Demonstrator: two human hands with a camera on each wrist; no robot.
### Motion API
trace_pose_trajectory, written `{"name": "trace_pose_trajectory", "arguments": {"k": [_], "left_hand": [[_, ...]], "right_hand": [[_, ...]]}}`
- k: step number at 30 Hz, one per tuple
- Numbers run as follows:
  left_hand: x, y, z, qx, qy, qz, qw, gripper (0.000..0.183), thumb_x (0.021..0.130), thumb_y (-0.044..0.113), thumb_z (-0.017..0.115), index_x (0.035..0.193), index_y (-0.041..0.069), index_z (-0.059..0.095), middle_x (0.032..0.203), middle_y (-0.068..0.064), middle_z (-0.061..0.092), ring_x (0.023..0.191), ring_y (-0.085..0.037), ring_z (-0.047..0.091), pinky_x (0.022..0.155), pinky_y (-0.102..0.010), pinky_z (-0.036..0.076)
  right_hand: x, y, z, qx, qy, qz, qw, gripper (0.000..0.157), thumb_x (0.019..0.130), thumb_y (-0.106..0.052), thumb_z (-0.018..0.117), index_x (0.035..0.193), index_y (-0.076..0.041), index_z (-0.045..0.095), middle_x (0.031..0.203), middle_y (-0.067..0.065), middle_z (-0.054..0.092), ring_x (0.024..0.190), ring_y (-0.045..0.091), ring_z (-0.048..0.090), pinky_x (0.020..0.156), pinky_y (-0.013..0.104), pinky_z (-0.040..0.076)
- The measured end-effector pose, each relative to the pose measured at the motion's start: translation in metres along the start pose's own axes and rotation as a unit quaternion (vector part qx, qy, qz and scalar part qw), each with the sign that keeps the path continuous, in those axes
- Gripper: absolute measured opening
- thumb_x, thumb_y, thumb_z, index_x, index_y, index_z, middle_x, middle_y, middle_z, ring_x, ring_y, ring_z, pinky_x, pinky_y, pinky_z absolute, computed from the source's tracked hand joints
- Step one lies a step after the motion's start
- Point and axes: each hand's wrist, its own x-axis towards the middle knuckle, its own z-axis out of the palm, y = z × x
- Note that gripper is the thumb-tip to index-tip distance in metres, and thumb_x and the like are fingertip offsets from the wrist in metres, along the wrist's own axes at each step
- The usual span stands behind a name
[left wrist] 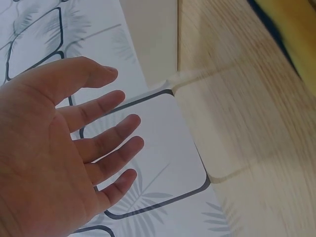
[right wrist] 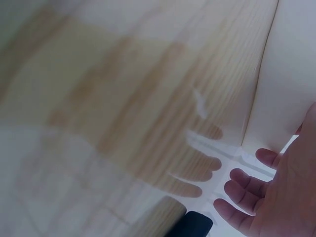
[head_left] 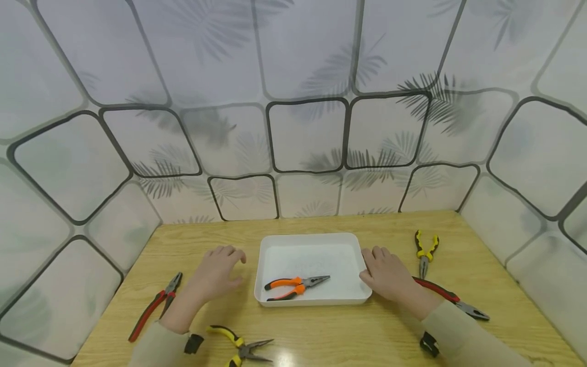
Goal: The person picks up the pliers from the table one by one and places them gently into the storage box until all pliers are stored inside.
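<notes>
A white rectangular tray (head_left: 316, 243) lies on the table between the two hands. Inside it, toward the near left, rest orange-and-black long-nose pliers (head_left: 298, 286). My left hand (head_left: 215, 275) hovers left of the tray, apart from it, and holds nothing; its spread, slightly bent fingers (left wrist: 111, 103) show in the left wrist view. At the tray's right side, my right hand (head_left: 387, 272) touches the rim, thumb near the edge. Its fingers (right wrist: 242, 192) are loosely bent in the right wrist view, and the thumb is mostly hidden there.
Red-and-black pliers (head_left: 156, 306) lie beside the left forearm. Yellow-and-black long-nose pliers (head_left: 240, 349) lie with jaws apart near the front. To the right are yellow-handled pliers (head_left: 425, 252) and red-handled pliers (head_left: 451, 298), partly behind the right wrist. A patterned cloth (head_left: 307, 137) walls the table.
</notes>
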Motion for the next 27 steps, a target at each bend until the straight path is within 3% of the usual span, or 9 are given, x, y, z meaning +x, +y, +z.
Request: {"name": "trace_pose_trajectory", "arguments": {"k": [12,27], "left_hand": [[-0.005,-0.002,-0.009,-0.001,0.0,-0.016,0.9999,0.031,0.077,0.022,0.072,0.104,0.015,0.06,0.106,-0.005,0.059,0.105,-0.03,0.054,0.087,-0.052,0.04],[-0.012,-0.017,-0.008,0.003,0.012,-0.023,0.9997,0.033,0.075,0.023,0.075,0.104,0.014,0.061,0.103,-0.006,0.06,0.099,-0.029,0.056,0.083,-0.051,0.043]], "right_hand": [[0.0,-0.001,-0.002,0.004,0.002,0.001,1.0,0.038,0.082,-0.023,0.054,0.113,-0.001,0.05,0.083,0.009,0.046,0.069,0.02,0.036,0.057,0.031,0.033],[0.0,0.0,0.001,0.005,0.003,0.004,1.0,0.038,0.083,-0.023,0.054,0.114,-0.002,0.05,0.084,0.009,0.046,0.069,0.02,0.036,0.057,0.031,0.033]]}}
